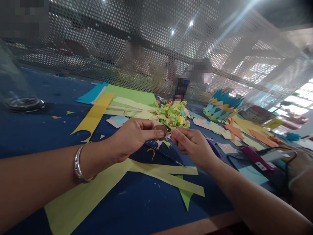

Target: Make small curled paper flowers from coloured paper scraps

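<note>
My left hand [137, 138], with a silver bangle at its wrist, pinches a small brown rounded piece [160, 128] between thumb and fingers. My right hand [192, 143] is closed in a pinch close against that piece. A thin dark bit shows near its fingertips, too small to name. Just beyond both hands lies a heap of small folded green, yellow and pink paper pieces [177, 114]. Beneath them, a dark blue slender stick [168, 154] and paper scraps rest on the blue table [137, 209]. Pale yellow paper strips [181, 185] cross nearer to me.
A glass vessel [25, 103] stands at left. Green sheets [132, 95] and a yellow strip [94, 116] lie behind my left arm. At right are a spiky teal paper crown [221, 106], a purple power strip [259, 159] with cables, and another person's arm [303, 186]. A perforated screen [97, 55] borders the back.
</note>
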{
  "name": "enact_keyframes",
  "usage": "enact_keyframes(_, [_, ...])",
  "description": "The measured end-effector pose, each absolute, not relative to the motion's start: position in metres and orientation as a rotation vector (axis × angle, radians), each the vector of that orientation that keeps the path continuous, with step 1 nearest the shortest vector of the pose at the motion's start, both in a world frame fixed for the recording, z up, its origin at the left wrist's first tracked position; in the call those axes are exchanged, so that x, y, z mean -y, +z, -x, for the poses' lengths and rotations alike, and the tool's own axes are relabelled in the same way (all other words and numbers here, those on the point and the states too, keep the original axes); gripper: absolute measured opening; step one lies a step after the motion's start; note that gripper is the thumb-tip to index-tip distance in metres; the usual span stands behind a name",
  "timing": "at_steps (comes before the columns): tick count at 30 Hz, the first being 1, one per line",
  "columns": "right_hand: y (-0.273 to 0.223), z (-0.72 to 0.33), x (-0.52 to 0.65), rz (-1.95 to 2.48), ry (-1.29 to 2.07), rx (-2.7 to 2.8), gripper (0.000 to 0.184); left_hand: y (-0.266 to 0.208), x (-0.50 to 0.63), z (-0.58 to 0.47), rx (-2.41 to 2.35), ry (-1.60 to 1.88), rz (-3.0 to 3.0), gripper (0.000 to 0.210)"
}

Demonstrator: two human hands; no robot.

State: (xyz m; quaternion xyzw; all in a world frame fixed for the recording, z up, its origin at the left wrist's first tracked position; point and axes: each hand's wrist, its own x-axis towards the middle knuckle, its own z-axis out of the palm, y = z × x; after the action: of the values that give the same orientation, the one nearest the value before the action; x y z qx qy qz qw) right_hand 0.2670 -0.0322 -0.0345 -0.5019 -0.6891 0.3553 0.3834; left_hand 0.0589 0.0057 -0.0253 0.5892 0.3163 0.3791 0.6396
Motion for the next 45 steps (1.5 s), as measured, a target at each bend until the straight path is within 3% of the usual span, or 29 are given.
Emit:
enact_keyframes(18, [-0.0335,-0.2618,0.0333,1.259,0.687,1.785,0.024,-0.0266,-0.0012,-0.0595,-0.801,0.750,-1.621,0.019])
enact_keyframes(29, [-0.0404,-0.2653,0.0325,1.084,0.951,1.600,0.043,-0.0274,-0.0052,-0.0594,-0.755,0.924,-1.538,0.026])
enact_keyframes(45, [-0.0395,-0.2599,0.0327,1.092,1.100,1.535,0.048,-0.0272,-0.0025,-0.0608,-0.761,0.939,-1.493,0.022])
